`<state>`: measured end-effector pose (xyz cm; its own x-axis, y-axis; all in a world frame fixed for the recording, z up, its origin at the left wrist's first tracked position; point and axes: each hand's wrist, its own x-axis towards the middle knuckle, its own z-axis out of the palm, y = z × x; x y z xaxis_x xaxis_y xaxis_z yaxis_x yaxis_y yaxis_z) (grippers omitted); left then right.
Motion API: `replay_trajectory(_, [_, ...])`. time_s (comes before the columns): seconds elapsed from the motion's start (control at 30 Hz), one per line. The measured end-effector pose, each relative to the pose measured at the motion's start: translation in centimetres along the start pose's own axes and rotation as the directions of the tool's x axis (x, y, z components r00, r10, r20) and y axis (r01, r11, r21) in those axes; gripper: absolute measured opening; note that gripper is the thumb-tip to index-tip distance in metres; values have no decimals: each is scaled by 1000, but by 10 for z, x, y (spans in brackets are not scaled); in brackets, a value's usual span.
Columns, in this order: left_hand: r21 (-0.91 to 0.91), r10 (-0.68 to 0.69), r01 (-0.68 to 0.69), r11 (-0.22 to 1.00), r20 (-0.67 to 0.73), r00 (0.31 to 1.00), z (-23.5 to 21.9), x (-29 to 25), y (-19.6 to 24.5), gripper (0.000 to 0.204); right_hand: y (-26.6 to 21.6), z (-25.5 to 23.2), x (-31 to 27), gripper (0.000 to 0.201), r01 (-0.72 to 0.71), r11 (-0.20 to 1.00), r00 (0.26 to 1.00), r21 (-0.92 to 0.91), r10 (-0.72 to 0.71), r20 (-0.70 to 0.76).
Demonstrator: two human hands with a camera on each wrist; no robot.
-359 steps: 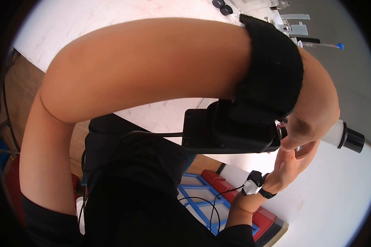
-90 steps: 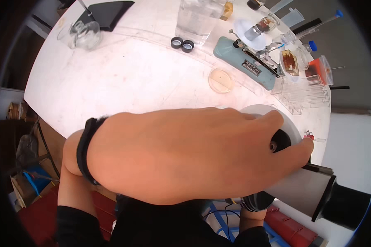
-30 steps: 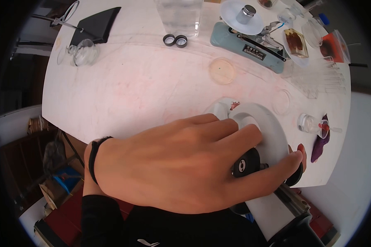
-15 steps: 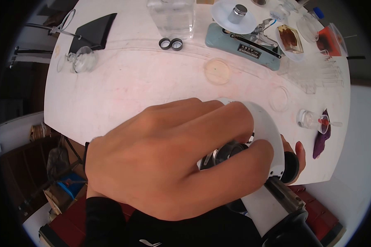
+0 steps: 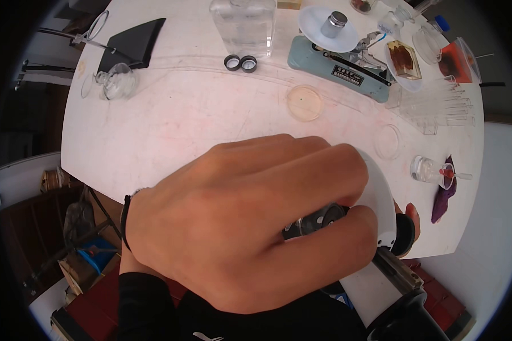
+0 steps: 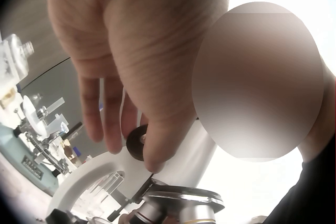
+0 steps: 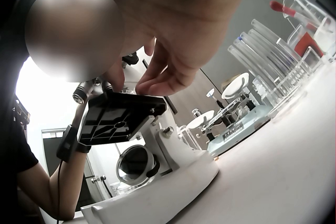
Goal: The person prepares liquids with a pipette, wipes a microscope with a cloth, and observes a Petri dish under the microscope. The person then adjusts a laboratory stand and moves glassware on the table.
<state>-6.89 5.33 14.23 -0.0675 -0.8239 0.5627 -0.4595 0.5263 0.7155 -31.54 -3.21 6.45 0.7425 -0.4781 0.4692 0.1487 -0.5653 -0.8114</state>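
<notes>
A white microscope stands in front of me, with a black stage, a round mirror and silver objectives. My left hand reaches over its curved arm. In the left wrist view its thumb and a finger lie about a black focus knob, while the other fingers hang beyond. On the microscope's far side my right hand has its fingers bent around the other focus knob, above the stage. The left hand hides much of the microscope in the head view.
A teal balance carries a metal weight behind. Test tubes, a petri dish and a small glass jar stand on the white table. Two black caps, a clear container and a flask are farther left.
Twelve seconds ago one arm crossed the view. One second ago my left fingers lay more outstretched over the microscope; now index and thumb are more bent. The right hand stays beside its knob.
</notes>
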Motion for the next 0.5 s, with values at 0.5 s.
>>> replay_trajectory(0.5, [-42, -7, 9, 999, 32, 999, -5, 1, -1, 33, 4, 1, -2, 76, -23, 999, 999, -23, 22, -32])
